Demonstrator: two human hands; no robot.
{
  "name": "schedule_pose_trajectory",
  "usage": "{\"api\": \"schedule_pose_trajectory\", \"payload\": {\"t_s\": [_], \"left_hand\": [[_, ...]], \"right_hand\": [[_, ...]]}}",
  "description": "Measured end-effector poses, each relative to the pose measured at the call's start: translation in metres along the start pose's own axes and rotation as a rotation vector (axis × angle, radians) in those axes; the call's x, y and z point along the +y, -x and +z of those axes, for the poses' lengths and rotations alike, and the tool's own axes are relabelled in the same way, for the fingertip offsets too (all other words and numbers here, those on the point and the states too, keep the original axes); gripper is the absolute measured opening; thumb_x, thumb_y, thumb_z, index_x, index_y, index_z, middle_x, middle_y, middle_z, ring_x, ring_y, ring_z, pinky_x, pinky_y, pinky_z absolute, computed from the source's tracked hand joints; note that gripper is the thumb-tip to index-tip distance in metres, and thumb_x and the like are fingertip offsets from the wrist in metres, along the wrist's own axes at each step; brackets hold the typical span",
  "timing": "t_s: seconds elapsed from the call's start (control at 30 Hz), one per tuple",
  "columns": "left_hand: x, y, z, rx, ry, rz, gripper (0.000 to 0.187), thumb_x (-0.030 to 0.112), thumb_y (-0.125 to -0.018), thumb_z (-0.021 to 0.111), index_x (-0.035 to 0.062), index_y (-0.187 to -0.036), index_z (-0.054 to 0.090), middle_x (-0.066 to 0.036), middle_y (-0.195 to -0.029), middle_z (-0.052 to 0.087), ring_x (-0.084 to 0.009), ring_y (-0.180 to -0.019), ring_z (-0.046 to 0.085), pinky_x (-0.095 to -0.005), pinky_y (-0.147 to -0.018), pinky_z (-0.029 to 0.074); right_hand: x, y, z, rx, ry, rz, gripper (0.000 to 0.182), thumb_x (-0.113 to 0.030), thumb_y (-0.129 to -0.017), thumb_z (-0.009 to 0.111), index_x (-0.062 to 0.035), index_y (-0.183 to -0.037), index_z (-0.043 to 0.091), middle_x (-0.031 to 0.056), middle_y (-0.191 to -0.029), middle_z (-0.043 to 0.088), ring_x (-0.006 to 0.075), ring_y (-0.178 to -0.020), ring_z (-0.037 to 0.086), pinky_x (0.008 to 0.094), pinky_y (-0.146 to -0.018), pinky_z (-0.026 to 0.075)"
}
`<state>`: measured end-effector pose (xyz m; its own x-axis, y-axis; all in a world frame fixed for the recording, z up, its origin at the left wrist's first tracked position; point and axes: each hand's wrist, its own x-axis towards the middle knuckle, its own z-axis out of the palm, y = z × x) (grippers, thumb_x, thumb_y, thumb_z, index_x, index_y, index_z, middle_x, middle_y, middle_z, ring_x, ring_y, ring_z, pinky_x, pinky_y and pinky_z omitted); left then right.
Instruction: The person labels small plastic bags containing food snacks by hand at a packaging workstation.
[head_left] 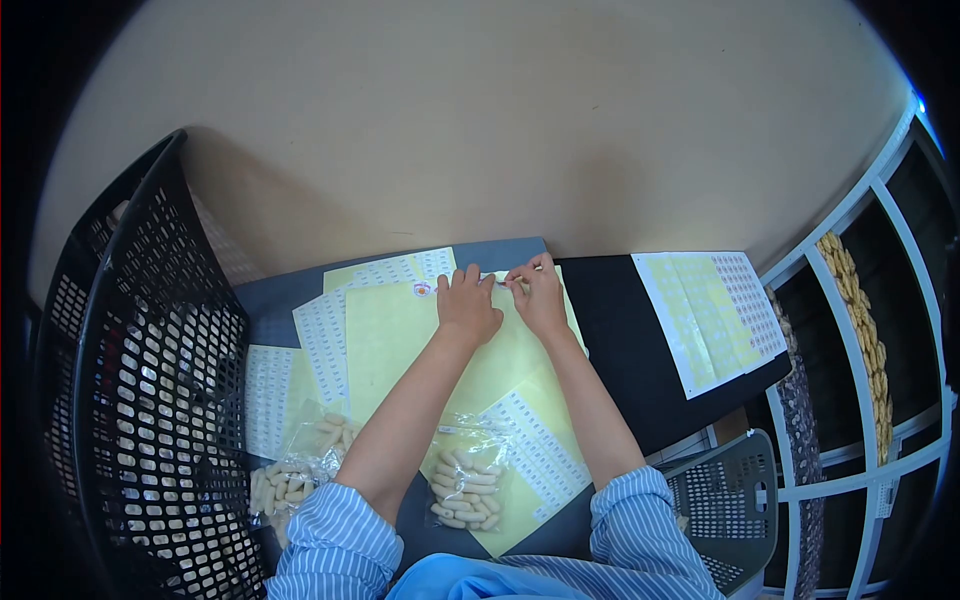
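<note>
My left hand (468, 308) lies on a large pale yellow backing sheet (390, 345), its fingers stretched out near the far edge. A round sticker (423, 289) with a red and blue print shows on the sheet just left of that hand. Beside it, my right hand (540, 298) has its thumb and fingers pinched on a small sticker (503, 283) at the sheet's far edge, partly hidden by the fingers. A clear plastic bag of pale finger-shaped snacks (466, 490) lies between my forearms. Another such bag (290, 485) is partly behind my left forearm.
Printed label sheets (537, 440) lie under and around the yellow sheet. A tall black plastic crate (170, 400) stands at the left. Another sticker sheet (710, 315) rests on the right side of the table. A dark green basket (725, 500) and a metal rack (840, 350) stand further right.
</note>
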<state>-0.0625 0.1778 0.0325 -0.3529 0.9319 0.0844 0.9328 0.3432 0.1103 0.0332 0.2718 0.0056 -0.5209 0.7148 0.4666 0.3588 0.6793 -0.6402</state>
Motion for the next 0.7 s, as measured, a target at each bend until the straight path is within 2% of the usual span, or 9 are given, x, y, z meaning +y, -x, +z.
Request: {"api": "schedule_pose_trajectory", "payload": {"t_s": [0.2,0.27,0.37,0.5,0.7], "left_hand": [[0.002,-0.001,-0.006,-0.027,-0.02,-0.006,0.053,0.029,-0.069,0.054,0.0131,-0.119,0.047,-0.006,-0.108,0.044,-0.0193,-0.103,0.043,-0.0382,-0.085,0.031],[0.004,0.0,-0.015,-0.144,-0.011,-0.044,0.052,0.027,-0.073,0.051,0.0143,-0.123,0.043,-0.004,-0.114,0.042,-0.0172,-0.108,0.039,-0.0375,-0.09,0.028],[0.0,-0.002,-0.003,-0.066,-0.017,-0.018,0.055,0.029,-0.069,0.053,0.0147,-0.121,0.045,-0.006,-0.109,0.044,-0.0193,-0.103,0.044,-0.0389,-0.086,0.032],[0.0,-0.002,-0.003,-0.063,-0.008,-0.012,0.056,0.029,-0.07,0.053,0.0154,-0.123,0.043,-0.005,-0.11,0.044,-0.0192,-0.104,0.044,-0.039,-0.086,0.031],[0.002,0.0,-0.014,-0.155,-0.01,-0.041,0.062,0.025,-0.074,0.049,0.0156,-0.132,0.031,-0.004,-0.115,0.043,-0.0176,-0.108,0.04,-0.0374,-0.091,0.028]], "right_hand": [[0.001,0.0,-0.009,-0.039,-0.095,-0.028,0.006,-0.003,-0.07,0.063,-0.004,-0.074,0.059,0.0104,-0.087,0.042,0.0239,-0.069,0.058,0.0337,-0.063,0.046],[0.001,0.001,-0.011,-0.05,-0.103,-0.029,0.006,-0.003,-0.07,0.063,-0.004,-0.075,0.059,0.0103,-0.087,0.041,0.0231,-0.07,0.058,0.0333,-0.064,0.045],[0.001,0.002,-0.012,-0.03,-0.076,-0.077,0.006,-0.004,-0.071,0.062,-0.0041,-0.076,0.059,0.0096,-0.088,0.041,0.022,-0.071,0.058,0.0331,-0.064,0.045],[-0.004,0.002,-0.016,-0.069,-0.096,-0.012,0.006,-0.005,-0.072,0.061,-0.0042,-0.077,0.059,0.0092,-0.088,0.04,0.0212,-0.071,0.058,0.0322,-0.065,0.045],[-0.005,0.003,-0.02,-0.08,-0.092,-0.026,0.006,-0.004,-0.074,0.06,-0.0021,-0.079,0.059,0.0094,-0.088,0.041,0.0203,-0.072,0.059,0.0297,-0.067,0.047]]}}
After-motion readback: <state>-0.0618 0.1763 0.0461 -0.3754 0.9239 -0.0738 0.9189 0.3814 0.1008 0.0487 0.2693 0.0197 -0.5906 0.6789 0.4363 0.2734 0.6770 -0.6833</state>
